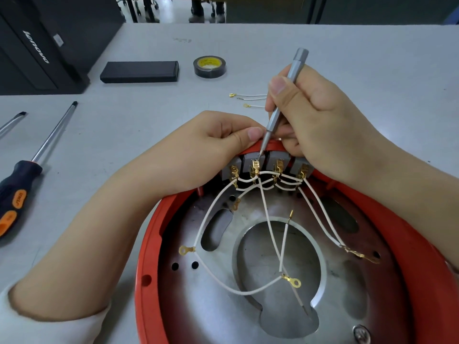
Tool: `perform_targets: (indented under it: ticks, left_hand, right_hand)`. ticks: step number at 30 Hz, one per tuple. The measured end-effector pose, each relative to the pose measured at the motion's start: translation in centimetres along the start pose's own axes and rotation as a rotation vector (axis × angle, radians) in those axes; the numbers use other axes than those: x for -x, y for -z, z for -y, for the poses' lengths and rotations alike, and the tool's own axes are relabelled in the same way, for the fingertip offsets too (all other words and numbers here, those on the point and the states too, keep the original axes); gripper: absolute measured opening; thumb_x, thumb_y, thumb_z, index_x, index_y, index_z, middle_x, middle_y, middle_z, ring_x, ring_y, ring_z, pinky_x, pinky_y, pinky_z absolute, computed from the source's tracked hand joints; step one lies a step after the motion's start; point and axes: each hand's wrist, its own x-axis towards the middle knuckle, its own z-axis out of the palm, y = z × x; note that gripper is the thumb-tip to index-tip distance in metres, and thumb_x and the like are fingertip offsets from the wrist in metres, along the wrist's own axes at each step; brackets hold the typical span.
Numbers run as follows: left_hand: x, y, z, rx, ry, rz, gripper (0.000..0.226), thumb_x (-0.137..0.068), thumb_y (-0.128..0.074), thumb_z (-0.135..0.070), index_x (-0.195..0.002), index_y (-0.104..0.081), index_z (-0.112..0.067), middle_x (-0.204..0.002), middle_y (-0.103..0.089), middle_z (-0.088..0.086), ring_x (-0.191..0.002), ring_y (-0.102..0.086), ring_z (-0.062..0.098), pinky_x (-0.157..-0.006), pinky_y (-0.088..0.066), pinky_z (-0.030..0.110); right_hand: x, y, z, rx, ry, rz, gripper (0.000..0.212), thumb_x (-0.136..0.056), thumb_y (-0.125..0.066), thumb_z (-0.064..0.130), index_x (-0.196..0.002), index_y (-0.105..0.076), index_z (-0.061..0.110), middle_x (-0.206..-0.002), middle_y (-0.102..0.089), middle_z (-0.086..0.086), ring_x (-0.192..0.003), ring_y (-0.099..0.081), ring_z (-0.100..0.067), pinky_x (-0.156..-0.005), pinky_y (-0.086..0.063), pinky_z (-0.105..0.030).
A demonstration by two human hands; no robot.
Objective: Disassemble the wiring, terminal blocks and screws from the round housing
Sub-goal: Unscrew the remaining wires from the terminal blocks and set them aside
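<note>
Red plastic forms the rim of the round housing (pixel 149 244), which is lying on the grey table (pixel 347 58) close to the person, with its metal plate facing up. At the housing's far edge a row of grey terminal blocks (pixel 278 158) is standing, each carrying brass spade connectors, and white wires (pixel 270 234) are trailing from them across the plate, ending in brass ring lugs (pixel 186 250). The right hand (pixel 320 115) is gripping a slim silver precision screwdriver (pixel 280 100) with thumb and fingers curled round its shaft, its tip touching the brass connector (pixel 255 167) on the second block from the left. The left hand (pixel 211 150) is curling its fingers over the rim just beside that block, thumb pressing near the tool's shaft. Two loose white wires (pixel 250 96) are lying on the table beyond the hands. Farther away are sitting a roll of black tape (pixel 210 67) and a flat black case (pixel 139 72), and two larger screwdrivers (pixel 34 155) are resting at the left.
</note>
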Motion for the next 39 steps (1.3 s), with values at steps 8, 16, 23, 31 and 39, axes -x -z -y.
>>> perform_targets:
  ticks: [8, 16, 23, 31, 39]
  left_hand:
    - [0.0, 0.0, 0.0, 0.024, 0.007, 0.018, 0.028, -0.102, -0.043, -0.023, -0.106, -0.07, -0.021, -0.097, -0.075, -0.001, -0.098, -0.069, 0.022, -0.095, -0.049, 0.041]
    - [-0.1, -0.1, 0.0, 0.006, 0.008, 0.007, 0.027, -0.101, -0.044, -0.022, -0.104, -0.071, -0.017, -0.096, -0.075, 0.001, -0.097, -0.068, 0.02, -0.095, -0.05, 0.039]
    - [0.0, 0.0, -0.3, -0.04, 0.0, -0.007, 0.028, -0.101, -0.044, -0.021, -0.099, -0.071, -0.015, -0.094, -0.073, 0.009, -0.092, -0.067, 0.026, -0.088, -0.049, 0.039]
    - [0.1, 0.0, 0.0, 0.045, 0.018, 0.009, 0.026, -0.1, -0.045, -0.023, -0.102, -0.072, -0.02, -0.093, -0.075, -0.001, -0.093, -0.07, 0.017, -0.087, -0.051, 0.029]
    - [0.8, 0.7, 0.0, 0.142, 0.108, -0.017, 0.027, -0.099, -0.047, -0.025, -0.11, -0.071, -0.02, -0.095, -0.076, -0.004, -0.093, -0.071, 0.011, -0.091, -0.053, 0.028]
  right_hand:
    - [0.3, 0.0, 0.0, 0.021, 0.04, -0.023, 0.027, -0.103, -0.035, 0.031, -0.08, -0.046, 0.026, -0.049, -0.044, 0.018, -0.045, -0.043, 0.0, -0.046, -0.033, -0.011]
    - [-0.2, 0.1, 0.0, -0.002, -0.009, 0.026, 0.029, -0.104, -0.035, 0.03, -0.078, -0.047, 0.024, -0.046, -0.04, 0.02, -0.043, -0.042, -0.001, -0.043, -0.032, -0.009]
    - [-0.6, 0.2, 0.2, 0.022, -0.029, 0.066, 0.029, -0.104, -0.035, 0.03, -0.078, -0.046, 0.024, -0.045, -0.042, 0.021, -0.043, -0.043, 0.001, -0.042, -0.033, -0.009]
    - [0.2, 0.0, 0.1, -0.012, -0.01, -0.008, 0.028, -0.104, -0.034, 0.028, -0.079, -0.046, 0.024, -0.046, -0.043, 0.02, -0.041, -0.044, 0.0, -0.041, -0.033, -0.008]
    - [1.2, 0.4, 0.0, 0.027, 0.001, -0.064, 0.025, -0.103, -0.035, 0.034, -0.081, -0.047, 0.028, -0.051, -0.046, 0.024, -0.048, -0.045, 0.001, -0.048, -0.033, -0.01]
